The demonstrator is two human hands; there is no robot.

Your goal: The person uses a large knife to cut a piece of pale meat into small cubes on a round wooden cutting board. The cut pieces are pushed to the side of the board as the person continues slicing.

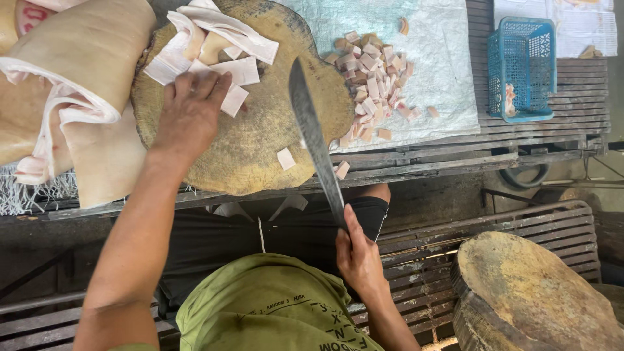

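Pressing spread fingers (208,84) onto white fat strips (224,68) on the round chopping block (253,149), the left hand (188,114) steadies them. The right hand (357,257) grips the long knife (315,140), fingers wrapped round its handle. Judged step: positioning before cutting; the blade must meet the strips clear of the fingertips.

light: soft even daylight | shadows: faint | focus: sharp | glare: slight, top right

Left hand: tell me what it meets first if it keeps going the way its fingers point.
The left hand already rests on the pale strips on the round block; straight on lies more of that pile, then, it seems, the block's far edge.
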